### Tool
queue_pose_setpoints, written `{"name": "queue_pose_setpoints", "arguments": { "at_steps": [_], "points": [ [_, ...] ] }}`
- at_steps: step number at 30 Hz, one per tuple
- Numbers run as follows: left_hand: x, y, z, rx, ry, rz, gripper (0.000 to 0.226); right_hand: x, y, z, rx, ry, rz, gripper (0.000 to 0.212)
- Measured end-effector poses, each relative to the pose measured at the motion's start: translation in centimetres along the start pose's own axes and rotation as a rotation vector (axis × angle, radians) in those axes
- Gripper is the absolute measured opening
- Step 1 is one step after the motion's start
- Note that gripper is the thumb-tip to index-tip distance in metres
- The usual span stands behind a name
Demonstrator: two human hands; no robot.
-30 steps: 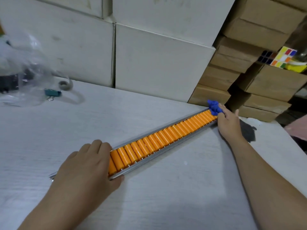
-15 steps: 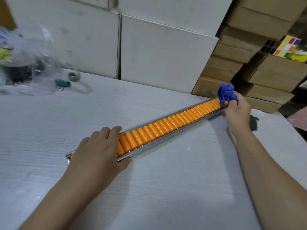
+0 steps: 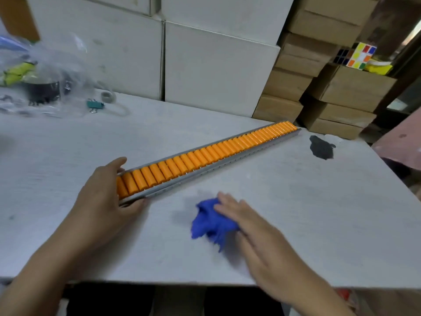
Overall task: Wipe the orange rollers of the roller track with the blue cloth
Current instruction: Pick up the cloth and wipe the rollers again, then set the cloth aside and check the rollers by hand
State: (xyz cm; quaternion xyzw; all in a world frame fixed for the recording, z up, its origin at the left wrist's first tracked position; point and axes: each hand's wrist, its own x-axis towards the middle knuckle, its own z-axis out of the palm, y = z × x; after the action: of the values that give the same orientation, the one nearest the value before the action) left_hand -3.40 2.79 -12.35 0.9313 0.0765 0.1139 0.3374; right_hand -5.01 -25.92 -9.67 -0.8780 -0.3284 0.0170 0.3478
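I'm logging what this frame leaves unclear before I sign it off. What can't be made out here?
- Head view, right hand: motion-blurred; whether it grips the blue cloth or only rests on it is unclear.
- Near end of the roller track: covered by the left hand.
- Contents of the plastic bag: blurred behind the film, partly cut off at the left edge.
- Dark patch on the table: stain or object, cannot tell.

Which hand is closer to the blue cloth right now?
Right. The right hand lies on the blue cloth, fingers straight. The left hand is off to its left, holding the roller track's near end.
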Motion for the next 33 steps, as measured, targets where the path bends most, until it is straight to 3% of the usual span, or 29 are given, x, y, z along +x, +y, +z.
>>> {"name": "queue_pose_setpoints", "arguments": {
  "at_steps": [3,6,9,12,16,20,26,33],
  "points": [
    [-0.7,-0.1,0.0,-0.065,0.038,-0.010,0.090,-0.9,-0.4,2.2,-0.145,-0.246,0.015,0.057],
    [-0.8,-0.2,0.0,-0.009,0.089,-0.027,0.090,-1.1,-0.8,1.6,-0.056,-0.373,0.107,0.063],
    [-0.7,-0.2,0.0,0.027,0.121,-0.032,0.090,-0.5,-2.0,0.8,0.235,-0.171,0.218,0.047],
    [-0.8,-0.3,-0.1,-0.023,0.117,-0.045,0.093,2.4,-3.2,1.2,0.116,-0.006,0.154,0.044],
    [-0.8,-0.3,-0.3,-0.104,0.116,-0.060,0.103,8.1,-5.5,3.2,-0.111,-0.211,-0.055,0.047],
    [-0.7,-0.7,-0.2,-0.157,0.107,-0.076,0.103,11.7,-5.8,5.7,-0.251,-0.314,-0.195,0.051],
    [-0.3,-1.3,0.1,-0.146,0.112,-0.035,0.101,12.7,-4.6,7.7,-0.365,-0.309,-0.277,0.048],
    [-0.4,-1.1,0.1,-0.087,0.124,-0.043,0.105,12.7,-3.2,6.3,-0.391,-0.279,-0.223,0.049]
  ]
}}
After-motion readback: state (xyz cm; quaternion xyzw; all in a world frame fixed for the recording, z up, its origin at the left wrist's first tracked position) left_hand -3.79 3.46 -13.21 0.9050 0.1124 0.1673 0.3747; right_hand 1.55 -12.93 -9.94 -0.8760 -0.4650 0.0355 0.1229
